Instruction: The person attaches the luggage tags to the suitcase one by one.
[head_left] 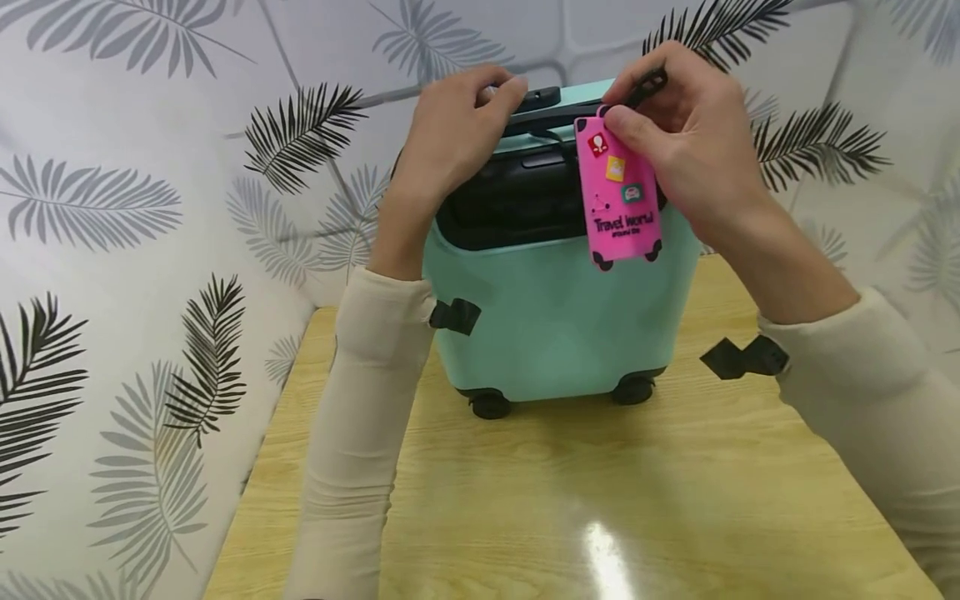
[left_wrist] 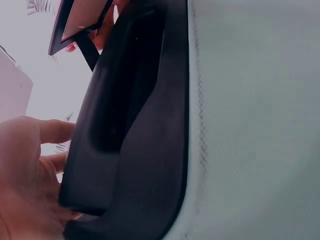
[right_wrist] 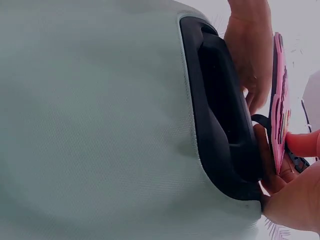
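Observation:
A mint-green suitcase (head_left: pixel 558 325) stands upright on its wheels. My right hand (head_left: pixel 697 137) pinches the top of a pink luggage tag (head_left: pixel 618 196) between thumb and fingers. The tag, shaped like a small suitcase and lettered "Travel World", hangs before the black recess. Its black strap (right_wrist: pixel 260 119) runs close to the suitcase's handle (right_wrist: pixel 239 135), and a buckle end (head_left: pixel 651 82) sticks up by my right fingers. At the top left of the suitcase, my left hand (head_left: pixel 453 125) rests with extended fingers touching the handle's outer side in the left wrist view.
The suitcase is on a light wooden table (head_left: pixel 450 508) with a bright glare spot near the front. Behind and to the left is a pale wall covering (head_left: pixel 187 233) printed with black and grey leaves. Black straps (head_left: pixel 742 358) sit at both sleeve cuffs.

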